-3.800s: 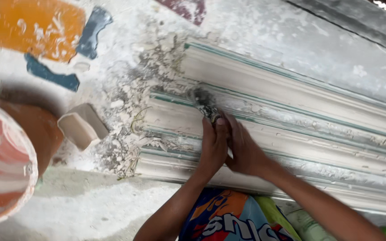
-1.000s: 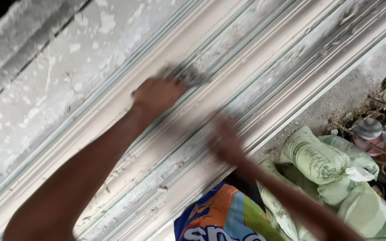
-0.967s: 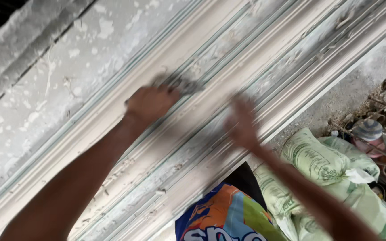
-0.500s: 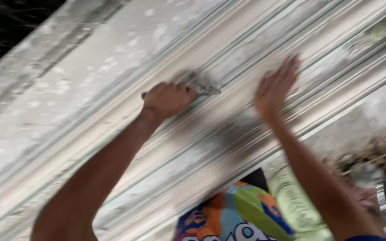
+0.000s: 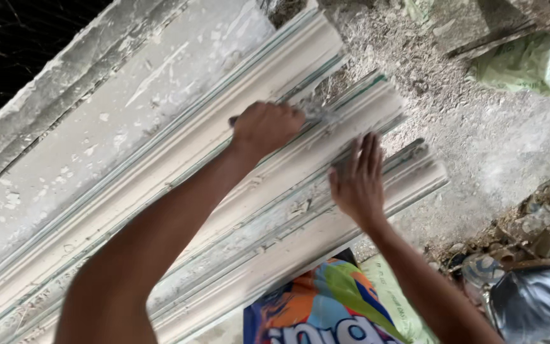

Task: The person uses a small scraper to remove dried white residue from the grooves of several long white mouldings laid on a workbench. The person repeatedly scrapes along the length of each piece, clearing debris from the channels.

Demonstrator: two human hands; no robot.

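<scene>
Long white plaster cornice mouldings [image 5: 179, 191] lie side by side on a plaster-splashed slab, running from lower left to upper right. My left hand [image 5: 266, 126] is closed around a small metal scraper [image 5: 316, 113], whose blade rests in the groove near the upper end of the middle moulding. My right hand [image 5: 358, 181] lies flat, fingers spread, on the moulding just below and right of the blade.
A grey plaster-caked slab [image 5: 97, 121] sits left of the mouldings. Rubble and dust [image 5: 434, 95] spread past the moulding ends. Green sacks [image 5: 529, 64] lie at the top right, a dark bag and debris [image 5: 529, 299] at the bottom right. Colourful shorts [image 5: 313, 306] show below.
The view has swung along the mouldings to their far ends. My left hand has slid the scraper up the groove, and my right hand has followed and settled flat beside it.
</scene>
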